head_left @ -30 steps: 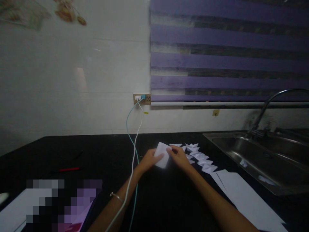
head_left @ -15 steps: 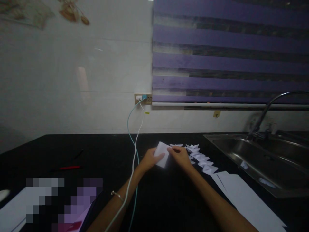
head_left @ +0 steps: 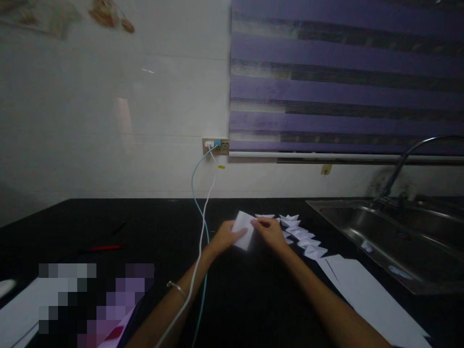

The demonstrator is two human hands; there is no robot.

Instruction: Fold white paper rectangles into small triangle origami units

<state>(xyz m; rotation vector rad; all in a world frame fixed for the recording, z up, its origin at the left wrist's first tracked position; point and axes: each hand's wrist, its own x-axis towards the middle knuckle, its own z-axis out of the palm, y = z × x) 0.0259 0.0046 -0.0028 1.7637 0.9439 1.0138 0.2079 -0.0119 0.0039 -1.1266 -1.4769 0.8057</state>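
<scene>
A small folded sheet of white paper (head_left: 242, 223) is held up between my two hands, over the black countertop. My left hand (head_left: 226, 235) grips its left side, thumb lying across the front and the other fingers behind. At the upper right edge, my right hand (head_left: 268, 231) pinches the paper between thumb and fingertips. Just beyond and to the right of that hand lie several folded white paper boats (head_left: 302, 233) in a row, partly hidden by it. Nearer on the right are flat white paper sheets (head_left: 369, 295).
A white cable (head_left: 200, 241) and a teal cable (head_left: 205, 285) run from the wall socket (head_left: 224, 146) down past my left forearm. The steel sink (head_left: 355, 227) with its faucet is at right. A red pen (head_left: 105, 248) and blurred-out papers lie at left.
The view has shifted very slightly. Both hands keep the same hold on the paper, with hardly any movement of the fingers.
</scene>
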